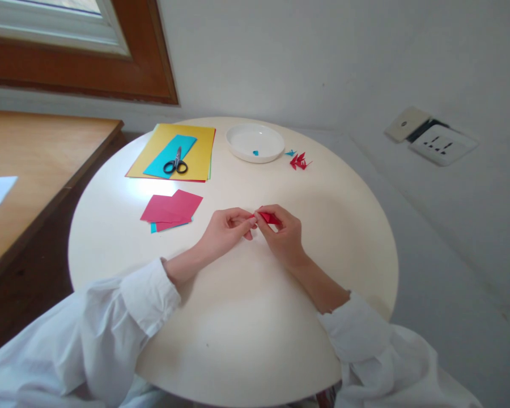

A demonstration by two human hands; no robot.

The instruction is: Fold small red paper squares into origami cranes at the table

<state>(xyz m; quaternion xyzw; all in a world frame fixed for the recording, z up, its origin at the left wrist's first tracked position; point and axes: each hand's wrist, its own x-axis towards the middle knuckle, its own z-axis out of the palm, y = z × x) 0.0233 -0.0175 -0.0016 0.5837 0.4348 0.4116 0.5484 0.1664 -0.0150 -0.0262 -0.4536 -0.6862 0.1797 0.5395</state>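
Note:
Between my two hands, above the middle of the round white table [238, 317], is a small piece of folded red paper [272, 219]. My left hand [228, 229] pinches its left end between thumb and fingers. My right hand [283, 232] grips the rest, thumb against the fold and fingers curled behind. Fingertips cover much of the paper, so its full shape is hidden. Left of my hands lie loose red paper squares [172, 208], with a blue corner [153, 227] peeking out below.
Black-handled scissors [176, 164] rest on a blue strip [165, 156] over yellow sheets [148, 153]. A white dish [255, 141] holds a blue scrap [255, 153]. Beside it sit a blue folded paper piece [290, 153] and several red ones [300, 161]. A wooden desk [34, 147] stands left.

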